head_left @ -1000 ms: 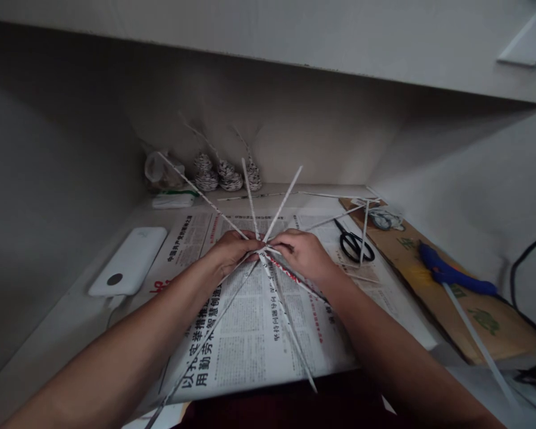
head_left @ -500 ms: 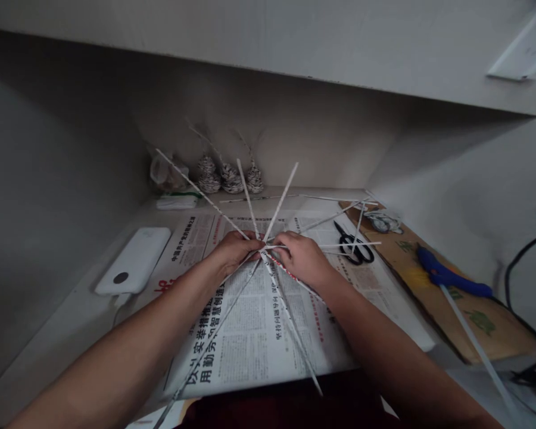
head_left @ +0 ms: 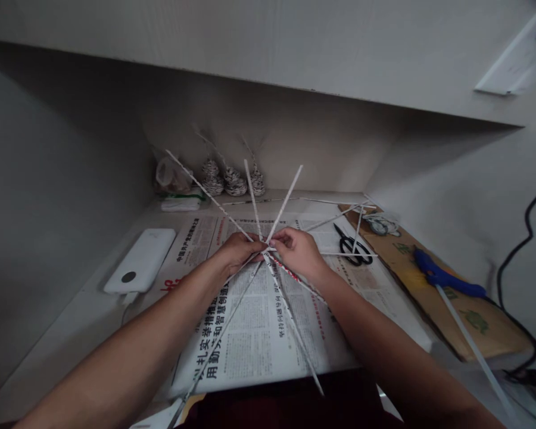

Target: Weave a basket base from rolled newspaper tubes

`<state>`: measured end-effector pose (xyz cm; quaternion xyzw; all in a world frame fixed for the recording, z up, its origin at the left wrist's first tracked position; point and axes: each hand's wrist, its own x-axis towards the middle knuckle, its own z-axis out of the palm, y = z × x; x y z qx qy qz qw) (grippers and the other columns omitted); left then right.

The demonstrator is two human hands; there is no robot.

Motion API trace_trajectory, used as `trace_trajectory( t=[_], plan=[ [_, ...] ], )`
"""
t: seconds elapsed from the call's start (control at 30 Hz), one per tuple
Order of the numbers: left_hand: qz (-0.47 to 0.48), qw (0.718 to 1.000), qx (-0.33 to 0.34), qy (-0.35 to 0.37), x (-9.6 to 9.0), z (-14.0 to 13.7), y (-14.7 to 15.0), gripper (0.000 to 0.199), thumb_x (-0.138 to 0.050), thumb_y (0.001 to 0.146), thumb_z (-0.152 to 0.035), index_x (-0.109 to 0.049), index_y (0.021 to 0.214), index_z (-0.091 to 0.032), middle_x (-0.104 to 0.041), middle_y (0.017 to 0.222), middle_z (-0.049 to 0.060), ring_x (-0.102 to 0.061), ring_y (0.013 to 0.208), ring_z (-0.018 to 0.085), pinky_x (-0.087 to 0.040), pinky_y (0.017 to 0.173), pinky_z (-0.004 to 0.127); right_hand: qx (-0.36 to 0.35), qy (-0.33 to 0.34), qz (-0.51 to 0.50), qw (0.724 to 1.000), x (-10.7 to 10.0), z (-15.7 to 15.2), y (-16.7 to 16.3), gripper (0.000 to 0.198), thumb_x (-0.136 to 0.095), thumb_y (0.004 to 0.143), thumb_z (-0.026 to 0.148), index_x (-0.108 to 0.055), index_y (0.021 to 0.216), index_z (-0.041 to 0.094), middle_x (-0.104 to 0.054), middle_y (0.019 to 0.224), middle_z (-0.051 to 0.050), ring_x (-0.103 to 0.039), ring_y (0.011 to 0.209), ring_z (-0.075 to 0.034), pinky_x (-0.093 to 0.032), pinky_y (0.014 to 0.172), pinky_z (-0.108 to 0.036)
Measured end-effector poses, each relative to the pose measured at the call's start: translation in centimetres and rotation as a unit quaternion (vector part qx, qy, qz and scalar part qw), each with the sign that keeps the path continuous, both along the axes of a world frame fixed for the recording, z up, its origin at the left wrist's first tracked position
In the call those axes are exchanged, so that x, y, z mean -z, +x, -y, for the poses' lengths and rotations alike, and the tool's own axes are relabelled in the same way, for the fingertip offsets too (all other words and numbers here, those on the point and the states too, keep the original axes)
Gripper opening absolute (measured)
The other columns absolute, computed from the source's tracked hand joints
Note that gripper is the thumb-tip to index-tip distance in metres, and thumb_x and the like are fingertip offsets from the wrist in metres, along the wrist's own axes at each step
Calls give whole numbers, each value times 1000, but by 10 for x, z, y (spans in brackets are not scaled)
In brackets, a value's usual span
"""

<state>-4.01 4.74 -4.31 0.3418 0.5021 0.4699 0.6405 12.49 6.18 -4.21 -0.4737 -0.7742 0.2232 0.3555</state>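
Observation:
Several thin rolled-paper sticks (head_left: 288, 199) cross at one middle point and fan out like spokes above a newspaper sheet (head_left: 245, 342). My left hand (head_left: 240, 251) pinches the crossing from the left, thumb on top. From the right, the thumb and fingertips of my right hand (head_left: 298, 249) close on the sticks just beside that crossing. One stick with red print (head_left: 290, 273) runs under my right hand toward my forearm. Long sticks reach down toward my lap. My fingers hide most of the crossing itself.
Several woven paper gourd shapes (head_left: 234, 180) stand at the back wall beside a plastic bag (head_left: 172, 173). A white power bank (head_left: 140, 261) lies left. Black scissors (head_left: 356, 253), a blue glue gun (head_left: 446, 277) and cardboard (head_left: 473, 325) lie right. A low ledge (head_left: 268, 47) overhangs.
My right thumb and fingers have shifted slightly up and closed nearer the crossing. The stick pointing right now slopes a little lower. The whole view has tilted slightly.

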Motion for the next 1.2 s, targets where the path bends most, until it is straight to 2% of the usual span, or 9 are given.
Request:
trace_trajectory(
  t=[0.2, 0.33, 0.47, 0.67, 0.8, 0.93, 1.07, 1.13, 1.2],
  plan=[
    [-33, 999, 17, 4, -3, 2, 0, 18, -80, 51, -10, -65, 60, -14, -62, 57, -2, -57, 56, 10, -50, 54, 21, 22, 1, 71, 997, -13, -5, -3, 13, -64, 80, 30, -67, 72, 20, -70, 71, -1, -59, 64, -14, -39, 59, -25],
    [-55, 998, 33, 18, -5, 3, 1, 18, -79, 53, -12, -62, 57, -14, -57, 52, -4, -53, 50, 9, -49, 51, 20, 7, 15, 94, 995, -24, -2, -4, 8, -65, 79, 27, -67, 75, 21, -68, 71, 0, -58, 65, -14, -36, 59, -24],
    [-77, 995, 54, 34, -4, 2, 0, 18, -81, 54, -15, -64, 60, -13, -56, 52, -4, -51, 47, 7, -44, 47, 18, -6, 24, 84, 996, -24, -2, -3, 6, -64, 79, 25, -66, 77, 20, -66, 69, 1, -57, 65, -13, -35, 59, -23],
    [-47, 996, 72, 36, -9, -3, -2, 34, -89, 38, -13, -64, 60, -11, -59, 57, -3, -54, 53, 8, -46, 49, 18, -20, 61, 102, 993, -27, -3, -1, 7, -61, 81, 24, -64, 77, 20, -61, 64, 3, -51, 61, -12, -31, 57, -23],
    [-22, 995, 91, 21, -18, -6, -3, 36, -91, 39, -18, -66, 63, -10, -63, 63, -1, -58, 59, 10, -52, 55, 22, -29, 76, 109, 991, -32, -4, -1, 8, -58, 83, 22, -64, 78, 21, -59, 64, 4, -50, 59, -12, -30, 56, -22],
    [-47, 995, 81, 19, -19, -10, -2, 35, -90, 41, -19, -66, 65, -12, -64, 61, -1, -59, 57, 12, -53, 53, 24, -39, 71, 96, 992, -31, -7, -3, 7, -59, 83, 23, -65, 79, 21, -61, 65, 4, -51, 61, -12, -31, 57, -22],
    [-55, 996, 70, 18, -10, -11, -2, 34, -90, 39, -16, -65, 62, -12, -65, 61, 0, -61, 56, 13, -53, 54, 25, -56, 34, 93, 994, -30, -9, -5, 4, -61, 82, 21, -65, 83, 20, -64, 71, 3, -55, 67, -12, -35, 62, -22],
    [-58, 996, 61, 18, -5, -10, -5, 34, -90, 37, -16, -64, 60, -12, -65, 59, -1, -60, 55, 12, -53, 54, 23, -81, 21, 110, 990, -33, -8, -4, 11, -64, 80, 20, -64, 91, 19, -67, 79, 1, -58, 71, -14, -38, 65, -22],
    [-59, 996, 62, 14, -2, -10, -9, 35, -91, 36, -16, -65, 60, -11, -65, 58, 0, -60, 54, 11, -52, 54, 22, -114, 45, 155, 980, -38, -4, -3, 23, -66, 77, 18, -61, 99, 19, -68, 90, -2, -59, 80, -16, -40, 69, -25]
  ],
)
